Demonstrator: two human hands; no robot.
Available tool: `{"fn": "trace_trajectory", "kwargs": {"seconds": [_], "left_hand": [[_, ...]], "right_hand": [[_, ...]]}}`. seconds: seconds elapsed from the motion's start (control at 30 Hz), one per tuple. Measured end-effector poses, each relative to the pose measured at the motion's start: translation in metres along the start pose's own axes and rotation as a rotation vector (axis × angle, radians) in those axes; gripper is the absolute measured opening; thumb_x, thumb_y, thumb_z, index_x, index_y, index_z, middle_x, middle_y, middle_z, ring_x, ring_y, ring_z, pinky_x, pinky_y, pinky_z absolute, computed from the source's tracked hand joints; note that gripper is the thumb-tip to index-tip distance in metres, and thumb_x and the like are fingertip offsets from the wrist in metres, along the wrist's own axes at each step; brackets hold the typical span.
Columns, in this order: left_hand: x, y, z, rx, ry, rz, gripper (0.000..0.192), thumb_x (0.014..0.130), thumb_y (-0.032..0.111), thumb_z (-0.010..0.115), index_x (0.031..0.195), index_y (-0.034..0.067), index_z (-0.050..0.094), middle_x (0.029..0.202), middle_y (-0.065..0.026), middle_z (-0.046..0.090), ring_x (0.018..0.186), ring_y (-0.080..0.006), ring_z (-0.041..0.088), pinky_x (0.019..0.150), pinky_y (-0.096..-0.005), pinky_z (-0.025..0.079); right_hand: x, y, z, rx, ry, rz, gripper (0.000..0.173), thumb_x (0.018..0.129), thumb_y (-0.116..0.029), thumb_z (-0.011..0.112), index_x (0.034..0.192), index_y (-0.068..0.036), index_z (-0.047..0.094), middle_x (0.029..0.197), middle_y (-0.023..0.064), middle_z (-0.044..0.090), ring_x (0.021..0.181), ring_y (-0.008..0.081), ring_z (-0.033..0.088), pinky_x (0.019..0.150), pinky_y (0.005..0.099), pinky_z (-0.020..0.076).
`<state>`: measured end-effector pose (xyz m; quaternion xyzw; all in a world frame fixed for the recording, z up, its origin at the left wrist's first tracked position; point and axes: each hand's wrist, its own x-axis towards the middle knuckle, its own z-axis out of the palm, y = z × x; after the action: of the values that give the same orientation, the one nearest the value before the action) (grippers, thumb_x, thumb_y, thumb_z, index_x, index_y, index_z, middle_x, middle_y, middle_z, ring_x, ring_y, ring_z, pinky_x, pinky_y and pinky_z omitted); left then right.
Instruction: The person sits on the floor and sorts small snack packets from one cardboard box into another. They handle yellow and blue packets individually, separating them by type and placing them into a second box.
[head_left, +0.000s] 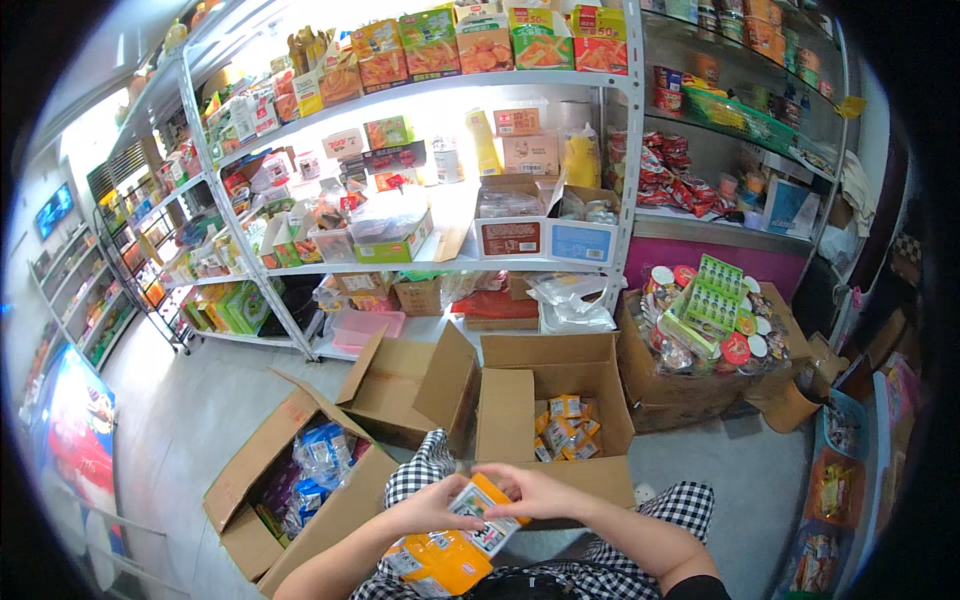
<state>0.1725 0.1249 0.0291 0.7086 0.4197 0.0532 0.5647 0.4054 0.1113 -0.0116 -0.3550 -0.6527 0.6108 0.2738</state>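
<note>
Between my two hands is an orange and white snack packet (489, 517), tilted above my lap. My left hand (435, 504) grips its left side, and my right hand (536, 495) holds its upper right part with fingers curled around the edge. Several more orange packets (442, 561) lie on my checkered trousers beneath my left wrist. Just beyond my hands stands an open cardboard box (555, 472), with a heap of similar orange packets (568, 429) at its bottom.
Left of me, a tilted carton (352, 487) holds blue plastic packages (322, 450). Behind it stands another open carton (397, 382). A box heaped with lidded cups (675, 390) is at right, near stacked baskets (832, 480). White metal shelves (442, 266) of packaged goods span the back.
</note>
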Motion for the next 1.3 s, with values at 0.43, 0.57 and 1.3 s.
{"fn": "trace_trajectory", "kwargs": {"seconds": [0.43,0.57,1.3], "left_hand": [[-0.029,-0.009,-0.009,-0.206,-0.188,0.184,0.029,0.092,0.019,0.059,0.116,0.002,0.055,0.1,-0.0025,0.061,0.092,-0.0093,0.055,0.081,-0.0243,0.045],[-0.021,0.0,-0.004,-0.037,-0.134,0.173,0.029,0.096,0.025,0.052,0.113,0.001,0.056,0.09,-0.0068,0.062,0.084,-0.0117,0.057,0.073,-0.0263,0.046],[-0.016,0.011,0.018,-0.138,-0.009,0.193,0.028,0.096,0.024,0.05,0.101,-0.001,0.061,0.075,-0.0076,0.059,0.072,-0.0117,0.053,0.068,-0.0261,0.045]], "right_hand": [[-0.023,-0.013,-0.037,0.246,0.013,0.002,0.037,0.084,-0.014,0.069,0.114,-0.004,0.051,0.107,0.008,0.062,0.098,0.0135,0.06,0.084,0.03,0.0489],[-0.027,-0.033,-0.027,-0.344,0.049,-0.307,0.049,0.082,-0.029,0.07,0.121,-0.008,0.05,0.118,0.0129,0.058,0.114,0.0237,0.053,0.103,0.0427,0.0349],[-0.024,-0.048,-0.002,-0.374,-0.12,-0.316,0.026,0.091,-0.027,0.057,0.089,-0.003,0.064,0.071,0.0114,0.061,0.062,0.0232,0.06,0.057,0.0311,0.0459]]}}
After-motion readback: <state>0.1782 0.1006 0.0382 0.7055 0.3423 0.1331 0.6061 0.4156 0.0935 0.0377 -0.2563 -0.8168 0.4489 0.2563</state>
